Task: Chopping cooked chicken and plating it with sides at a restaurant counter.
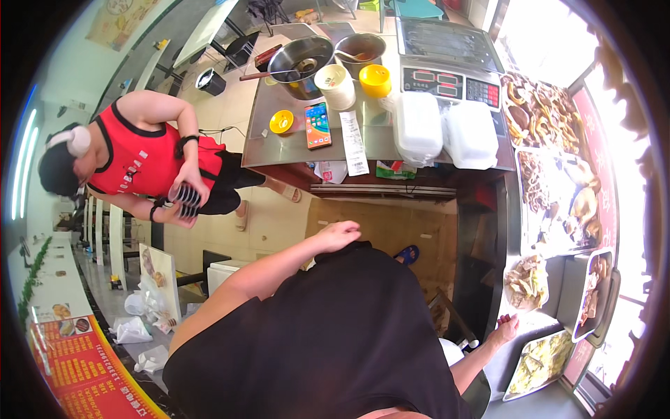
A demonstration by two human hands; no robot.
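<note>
My left hand (339, 235) hangs in front of my black shirt, its fingers loosely curled together, and no object shows in it. At the right-hand counter, my right hand (506, 329) is beside the near edge of a bowl of cut food (526, 284); whether it grips the rim is too small to tell. Just right of that bowl is a tilted metal tray of meat (593, 293). Nearer to me lies a tray of pale chopped food (540, 363). Ahead is a metal-topped table (261, 146) bearing a smartphone (318, 125) and a paper receipt (355, 144).
A person in a red top (141, 152) stands at the left holding stacked dark containers (187, 199). White foam boxes (419, 125) in plastic bags sit before a digital scale (450, 86). Two steel pots (301, 65) and stacked paper bowls (335, 86) stand farther back.
</note>
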